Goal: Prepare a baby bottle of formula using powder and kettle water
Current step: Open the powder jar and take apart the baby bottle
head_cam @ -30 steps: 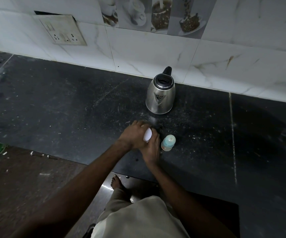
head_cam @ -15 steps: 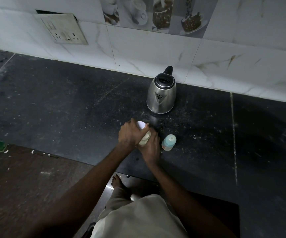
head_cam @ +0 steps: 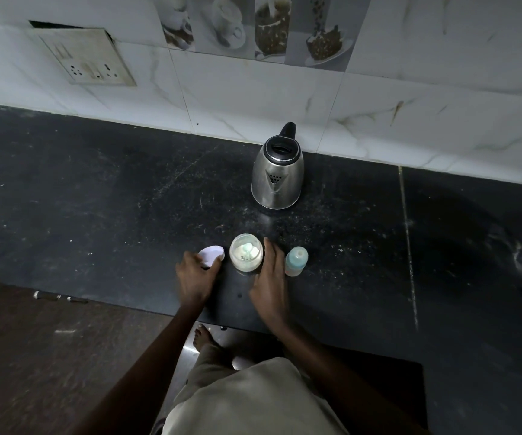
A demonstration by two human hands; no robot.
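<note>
Since half a second ago, the lid [head_cam: 212,254] has been lifted off the powder jar [head_cam: 246,267] and carried to the jar's left.

Head view: the lid is gripped at its near edge by the left hand [head_cam: 195,277]. The jar stands open on the counter [head_cam: 128,199], with powder and a pale green scoop [head_cam: 247,247] inside. The right hand [head_cam: 269,277] is laid along the jar's right side, fingers straight. The baby bottle [head_cam: 296,261] is stood upright just right of the jar, beyond that hand. The kettle [head_cam: 277,177] is set behind the jar.
</note>
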